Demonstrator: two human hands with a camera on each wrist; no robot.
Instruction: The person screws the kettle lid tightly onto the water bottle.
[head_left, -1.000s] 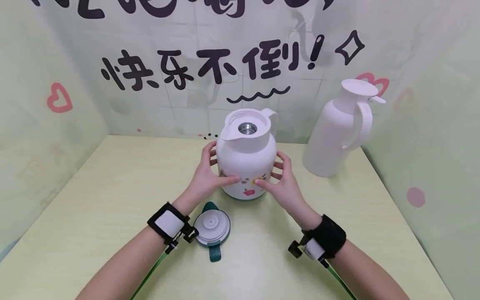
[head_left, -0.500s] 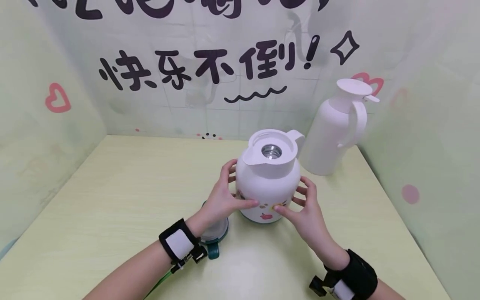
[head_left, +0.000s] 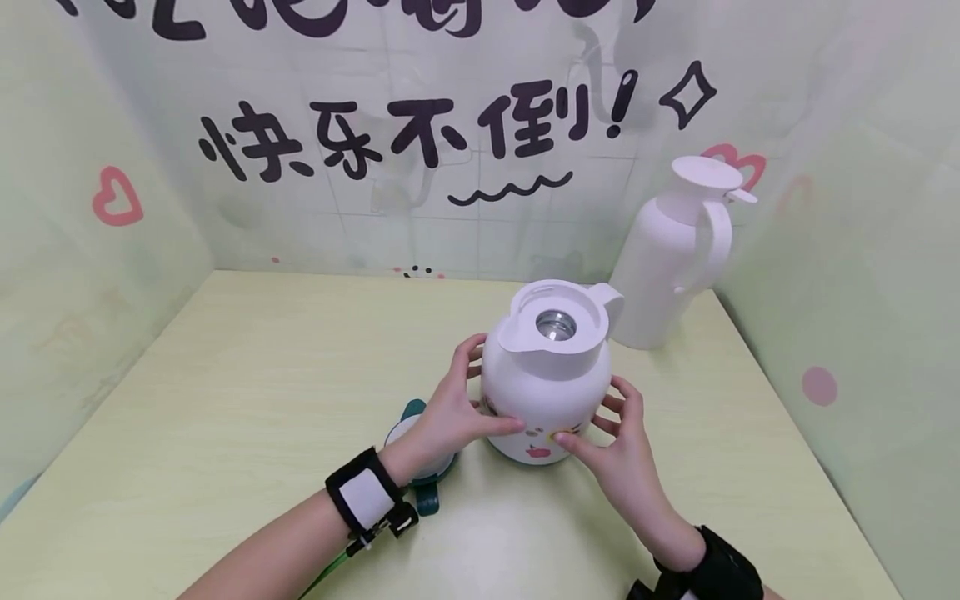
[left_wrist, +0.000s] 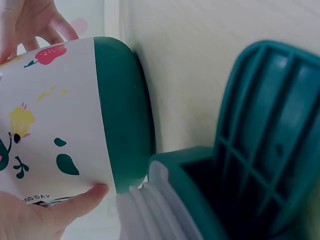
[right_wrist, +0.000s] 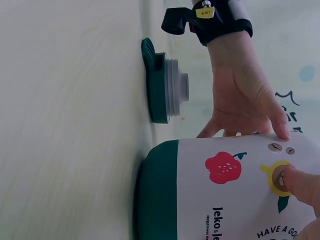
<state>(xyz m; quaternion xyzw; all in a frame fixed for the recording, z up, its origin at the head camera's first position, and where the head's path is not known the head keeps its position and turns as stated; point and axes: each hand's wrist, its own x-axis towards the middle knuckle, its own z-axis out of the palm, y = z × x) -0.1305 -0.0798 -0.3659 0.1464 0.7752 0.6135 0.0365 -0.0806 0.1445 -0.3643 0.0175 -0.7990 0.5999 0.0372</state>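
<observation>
A white thermos jug (head_left: 546, 392) with a green base, fruit stickers and an uncovered metal mouth (head_left: 556, 326) is held between both hands. My left hand (head_left: 457, 412) grips its left side, thumb across the front and fingers round behind. On the opposite side my right hand (head_left: 621, 454) holds it the same way, its thumb near the left one. In the right wrist view the jug's green base (right_wrist: 157, 200) is right at the tabletop. The green-and-grey lid (right_wrist: 160, 95) lies beside it with its ridged plug side up, partly covered by my left wrist in the head view.
A taller white jug (head_left: 660, 258) with a handle stands at the back right, behind the held one. Printed cloth walls (head_left: 375, 233) close off the back and sides of the pale wooden table (head_left: 262, 375).
Both hands have brought the thermos jug rightward and closer to me across the table. The lid and the tall jug stay where they were.
</observation>
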